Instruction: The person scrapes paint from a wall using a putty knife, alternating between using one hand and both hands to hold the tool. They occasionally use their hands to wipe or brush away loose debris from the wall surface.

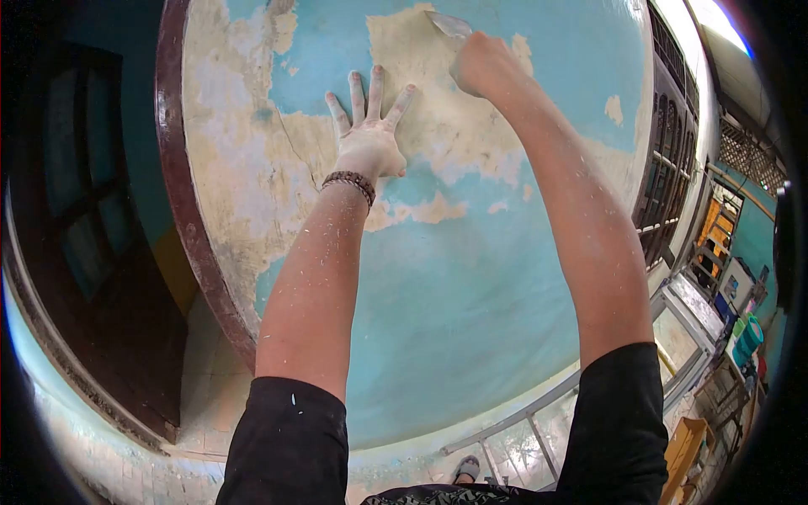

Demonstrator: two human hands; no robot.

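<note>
A wall (454, 295) with blue-green paint, partly stripped to pale, yellowish patches, fills the middle of the view. Flat against a bare patch lies my left hand (370, 139), its fingers spread and dusted white, holding nothing. A beaded bracelet (349, 186) circles that wrist. Higher and to the right, my right hand (482, 66) is closed around a scraper. The metal blade of the scraper (450, 24) points up and left, at the edge between blue paint and a bare patch. Its handle is hidden in the fist.
On the left is a dark wooden door (101, 337) beside the wall's brown trim (189, 202). To the right are a barred window (667, 143), a metal frame (686, 316), a teal bucket (747, 341) and a wooden piece (686, 454). A foot (467, 469) shows on the floor below.
</note>
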